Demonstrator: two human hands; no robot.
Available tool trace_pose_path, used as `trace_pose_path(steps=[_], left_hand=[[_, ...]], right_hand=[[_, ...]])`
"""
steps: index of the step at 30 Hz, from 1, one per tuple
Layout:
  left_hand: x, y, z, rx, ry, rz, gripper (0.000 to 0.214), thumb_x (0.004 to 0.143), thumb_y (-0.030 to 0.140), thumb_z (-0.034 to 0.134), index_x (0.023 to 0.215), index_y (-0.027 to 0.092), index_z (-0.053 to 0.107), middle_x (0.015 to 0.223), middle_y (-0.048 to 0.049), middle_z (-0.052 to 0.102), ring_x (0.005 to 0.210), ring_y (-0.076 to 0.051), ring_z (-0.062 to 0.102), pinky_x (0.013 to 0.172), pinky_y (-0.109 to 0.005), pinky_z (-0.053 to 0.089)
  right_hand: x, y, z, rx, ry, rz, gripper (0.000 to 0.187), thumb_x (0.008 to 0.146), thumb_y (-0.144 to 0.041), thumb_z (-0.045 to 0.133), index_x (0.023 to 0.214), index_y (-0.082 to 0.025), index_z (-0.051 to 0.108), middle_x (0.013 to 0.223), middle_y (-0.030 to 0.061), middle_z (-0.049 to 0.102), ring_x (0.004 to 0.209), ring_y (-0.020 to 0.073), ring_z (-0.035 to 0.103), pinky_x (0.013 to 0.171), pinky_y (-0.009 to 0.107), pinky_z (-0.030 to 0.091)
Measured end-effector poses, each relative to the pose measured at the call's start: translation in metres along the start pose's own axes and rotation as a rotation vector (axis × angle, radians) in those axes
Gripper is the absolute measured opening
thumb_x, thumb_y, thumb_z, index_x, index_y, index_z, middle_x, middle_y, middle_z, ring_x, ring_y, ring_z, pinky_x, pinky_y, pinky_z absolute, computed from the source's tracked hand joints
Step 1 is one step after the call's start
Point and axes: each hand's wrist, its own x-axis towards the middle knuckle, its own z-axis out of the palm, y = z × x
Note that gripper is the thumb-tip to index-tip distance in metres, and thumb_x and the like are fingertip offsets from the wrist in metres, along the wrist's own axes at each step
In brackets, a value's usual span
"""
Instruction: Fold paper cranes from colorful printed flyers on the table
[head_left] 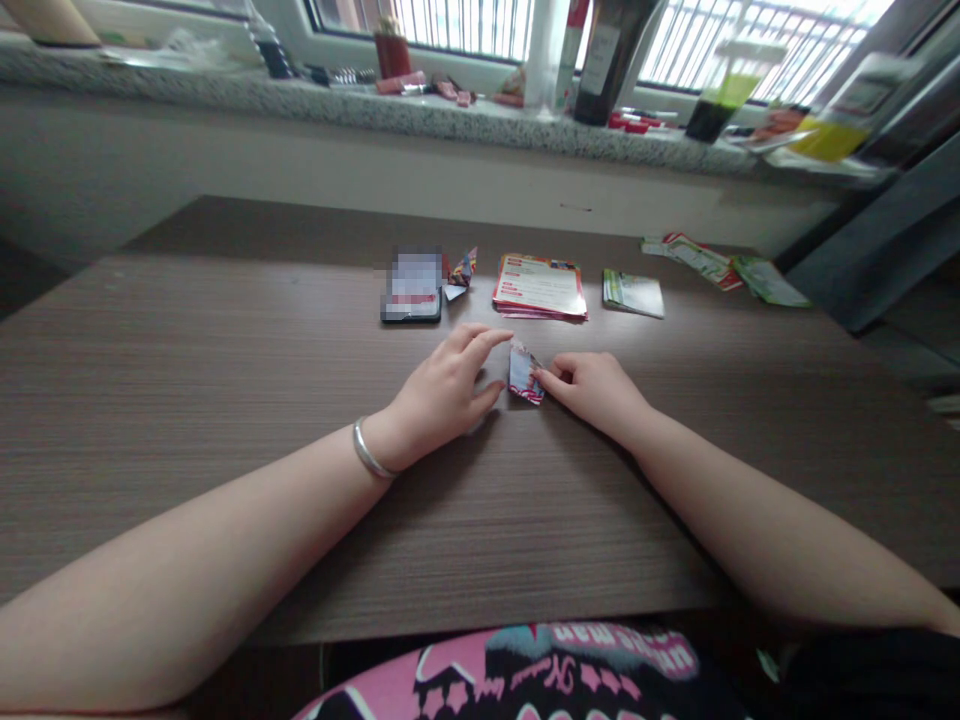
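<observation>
A small folded piece of printed paper [523,370], light blue with red and white patterning, lies on the table between my hands. My right hand [598,388] has its fingers curled, and its thumb and fingertip grip the paper's right edge. To the left of the paper, my left hand [459,385] is open, thumb and index finger apart. Its index fingertip reaches the paper's upper corner; whether it touches cannot be told. A silver bangle [369,449] circles my left wrist. Beyond the hands stands a folded paper piece [462,272] in several colours.
A phone [412,287] with a blurred screen lies beside the folded piece. Further right are a stack of red-edged cards [541,287], a small green-and-white stack [633,294] and loose printed strips [705,262]. Bottles and small items crowd the stone windowsill [480,112] behind the table [247,330].
</observation>
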Motion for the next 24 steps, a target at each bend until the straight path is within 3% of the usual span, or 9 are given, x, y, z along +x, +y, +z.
trace_pose_path(steps=[2,7,10,12,15,19,24], left_hand=[[0.0,0.003,-0.001,0.073,-0.028,0.092,0.045,0.088,0.018,0.056,0.132,0.016,0.051,0.129,-0.0132,0.053,0.119,-0.023,0.052,0.105,-0.04,0.045],[-0.002,0.007,0.0,0.255,-0.284,0.305,0.034,0.092,0.029,0.054,0.124,0.019,0.061,0.126,-0.0106,0.062,0.115,-0.027,0.057,0.102,-0.045,0.047],[-0.002,0.006,0.0,0.287,-0.321,0.304,0.041,0.091,0.034,0.056,0.129,0.019,0.059,0.131,-0.0108,0.06,0.122,-0.029,0.054,0.107,-0.047,0.043],[-0.002,0.005,0.0,0.294,-0.335,0.298,0.041,0.092,0.035,0.055,0.129,0.021,0.059,0.133,-0.0103,0.059,0.123,-0.029,0.053,0.107,-0.047,0.043],[-0.001,0.005,-0.001,0.299,-0.333,0.285,0.039,0.092,0.035,0.055,0.128,0.022,0.061,0.135,-0.0109,0.058,0.123,-0.029,0.054,0.106,-0.046,0.044],[0.0,0.006,-0.001,0.29,-0.329,0.272,0.038,0.091,0.034,0.056,0.127,0.024,0.062,0.133,-0.0104,0.059,0.123,-0.028,0.054,0.105,-0.045,0.044],[0.002,0.003,-0.003,0.266,-0.338,0.253,0.034,0.093,0.032,0.054,0.124,0.027,0.065,0.134,-0.0103,0.058,0.123,-0.027,0.054,0.105,-0.045,0.045]], right_hand=[[0.0,-0.002,-0.002,-0.081,-0.003,-0.019,0.044,0.092,-0.049,0.047,0.062,-0.021,0.063,0.062,0.0033,0.066,0.057,0.0159,0.051,0.057,0.031,0.026],[0.001,0.0,-0.002,-0.223,0.003,-0.039,0.043,0.091,-0.048,0.049,0.062,-0.021,0.065,0.063,0.0056,0.067,0.06,0.0187,0.055,0.058,0.032,0.028],[0.002,0.005,0.001,-0.172,0.073,-0.113,0.027,0.087,-0.042,0.058,0.073,-0.021,0.068,0.078,0.0061,0.07,0.07,0.0196,0.06,0.061,0.031,0.038],[0.001,0.008,0.003,-0.141,0.125,-0.257,0.017,0.087,-0.033,0.059,0.09,-0.02,0.071,0.097,0.0075,0.071,0.088,0.022,0.062,0.075,0.032,0.046],[0.0,0.008,0.006,-0.168,0.112,-0.422,0.03,0.092,-0.022,0.049,0.114,-0.018,0.068,0.124,0.0081,0.067,0.112,0.0251,0.058,0.098,0.037,0.044],[0.0,0.006,0.009,-0.243,0.063,-0.415,0.042,0.095,-0.022,0.041,0.131,-0.013,0.06,0.139,0.0086,0.057,0.124,0.0281,0.053,0.106,0.043,0.042],[0.007,0.012,0.012,-0.221,0.046,-0.358,0.047,0.095,-0.025,0.04,0.138,-0.012,0.054,0.145,0.0075,0.051,0.13,0.0311,0.048,0.11,0.046,0.04]])
